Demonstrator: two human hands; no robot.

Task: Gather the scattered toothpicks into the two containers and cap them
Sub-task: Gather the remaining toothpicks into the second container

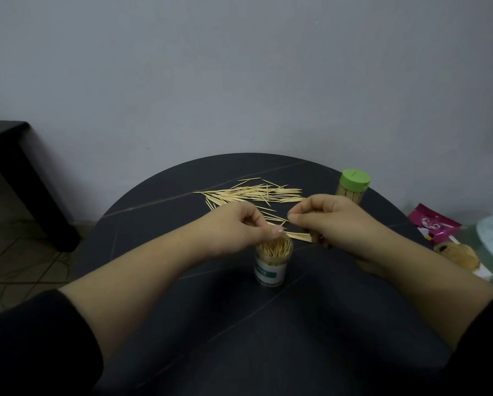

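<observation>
Tabletop (239, 324) dark and round under grey wall (239, 67); left hand (234, 224) and right hand (325, 218) each in a pinch on toothpicks (298, 235).

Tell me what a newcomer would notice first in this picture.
The left hand pinches toothpicks over an open, nearly full container in the middle of the table; the right hand holds more beside it. Behind lies a pale scattered pile, and a green-capped container stands far right.

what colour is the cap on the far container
Light green: the cap tops the container at far right, seen clearly in the head view.
</observation>
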